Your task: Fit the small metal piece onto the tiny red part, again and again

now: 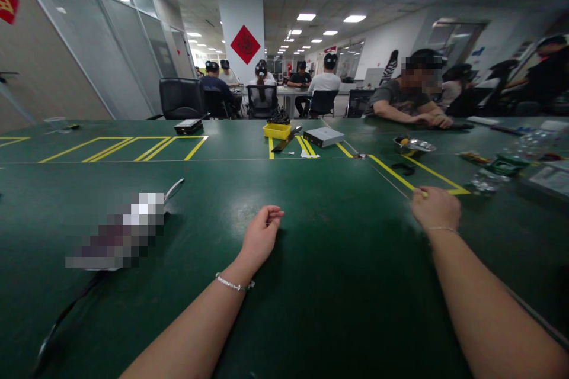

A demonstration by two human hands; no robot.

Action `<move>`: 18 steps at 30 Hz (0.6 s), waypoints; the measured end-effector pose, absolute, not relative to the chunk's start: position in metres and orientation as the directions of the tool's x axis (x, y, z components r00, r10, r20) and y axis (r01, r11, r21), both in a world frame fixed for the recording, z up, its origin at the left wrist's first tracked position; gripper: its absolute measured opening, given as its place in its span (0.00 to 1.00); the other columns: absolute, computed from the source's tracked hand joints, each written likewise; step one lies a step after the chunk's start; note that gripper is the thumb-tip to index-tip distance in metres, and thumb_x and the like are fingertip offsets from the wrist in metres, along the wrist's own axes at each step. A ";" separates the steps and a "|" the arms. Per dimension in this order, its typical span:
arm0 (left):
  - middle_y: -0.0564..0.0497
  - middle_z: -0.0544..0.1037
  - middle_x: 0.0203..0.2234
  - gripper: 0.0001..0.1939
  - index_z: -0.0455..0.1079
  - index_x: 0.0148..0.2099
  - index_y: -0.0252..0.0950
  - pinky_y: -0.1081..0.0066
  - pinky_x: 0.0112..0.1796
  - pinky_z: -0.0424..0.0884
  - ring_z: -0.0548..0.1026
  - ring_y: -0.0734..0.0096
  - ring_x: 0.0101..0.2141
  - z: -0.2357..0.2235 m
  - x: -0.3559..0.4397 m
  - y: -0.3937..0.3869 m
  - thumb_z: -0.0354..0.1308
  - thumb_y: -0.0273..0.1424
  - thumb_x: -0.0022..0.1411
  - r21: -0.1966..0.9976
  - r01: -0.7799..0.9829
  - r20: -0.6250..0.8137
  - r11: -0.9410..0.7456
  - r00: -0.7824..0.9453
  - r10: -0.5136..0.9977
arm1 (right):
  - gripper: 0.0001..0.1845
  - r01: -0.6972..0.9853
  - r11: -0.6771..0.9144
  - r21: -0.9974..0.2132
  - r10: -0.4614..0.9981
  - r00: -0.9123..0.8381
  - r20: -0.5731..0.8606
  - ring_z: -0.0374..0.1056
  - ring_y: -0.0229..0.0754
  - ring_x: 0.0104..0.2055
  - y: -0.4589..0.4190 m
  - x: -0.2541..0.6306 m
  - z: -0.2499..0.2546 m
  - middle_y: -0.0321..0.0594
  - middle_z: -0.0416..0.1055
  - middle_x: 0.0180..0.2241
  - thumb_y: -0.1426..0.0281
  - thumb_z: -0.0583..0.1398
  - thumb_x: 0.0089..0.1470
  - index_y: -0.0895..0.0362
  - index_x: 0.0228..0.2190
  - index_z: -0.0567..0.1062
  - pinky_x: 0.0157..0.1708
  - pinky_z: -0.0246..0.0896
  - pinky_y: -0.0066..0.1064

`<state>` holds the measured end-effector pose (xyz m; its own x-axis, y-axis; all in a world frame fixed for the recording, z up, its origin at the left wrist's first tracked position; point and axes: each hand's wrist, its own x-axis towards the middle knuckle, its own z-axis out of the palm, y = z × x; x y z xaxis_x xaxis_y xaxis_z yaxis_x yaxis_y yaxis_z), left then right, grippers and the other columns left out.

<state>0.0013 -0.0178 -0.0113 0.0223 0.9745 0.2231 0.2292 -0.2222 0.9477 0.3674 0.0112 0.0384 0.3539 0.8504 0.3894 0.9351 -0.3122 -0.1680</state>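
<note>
My left hand (263, 232) rests on its side on the green table (329, 284), near the middle. Its fingers are loosely bent, the thumb lies a little apart, and I see nothing held. Further right, my right hand (436, 208) is closed, knuckles up, beside the yellow tape outline (457, 191). A tiny yellow bit shows at its fingertips; what it is I cannot make out. Just beyond this hand lies a black curved strap-like thing (403, 169). A blurred-out item with a pale cord (174, 190) lies to the left of my left hand.
Across the table stand a yellow basket (276, 131), a grey metal box (323, 137) and a black box (188, 126). To the right are a shiny metal bowl (414, 145) and a plastic bottle (511, 160). A person (406, 95) sits at the far right side.
</note>
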 end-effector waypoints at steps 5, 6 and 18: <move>0.46 0.70 0.42 0.13 0.61 0.44 0.35 0.67 0.45 0.63 0.69 0.73 0.42 -0.008 0.002 -0.021 0.47 0.27 0.54 0.967 0.144 0.196 -0.211 0.110 0.974 | 0.21 0.943 0.196 -0.270 0.933 -0.096 0.346 0.56 0.38 0.49 0.017 0.258 0.034 0.42 0.64 0.46 0.64 0.46 0.51 0.59 0.44 0.67 0.49 0.46 0.29; 0.46 0.70 0.43 0.14 0.61 0.45 0.36 0.68 0.45 0.63 0.68 0.73 0.43 -0.007 0.002 -0.022 0.47 0.26 0.54 0.968 0.130 0.198 -0.216 0.139 0.970 | 0.20 0.906 0.299 -0.299 0.925 -0.197 0.326 0.56 0.36 0.49 0.012 0.235 0.030 0.38 0.64 0.46 0.63 0.48 0.51 0.55 0.44 0.67 0.49 0.46 0.27; 0.50 0.73 0.35 0.13 0.65 0.43 0.38 0.70 0.38 0.65 0.71 0.72 0.36 0.001 0.001 -0.029 0.47 0.30 0.55 0.926 0.316 0.145 -0.208 0.212 0.967 | 0.18 0.990 -0.005 -0.141 0.962 0.043 0.268 0.57 0.48 0.45 0.011 0.255 0.041 0.53 0.62 0.41 0.66 0.50 0.48 0.61 0.38 0.69 0.43 0.51 0.39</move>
<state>0.0006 -0.0289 0.0010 0.2115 0.9666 0.1449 0.3156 -0.2079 0.9258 0.2550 0.0114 0.0412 0.0434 0.9625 0.2679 0.9900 -0.0054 -0.1410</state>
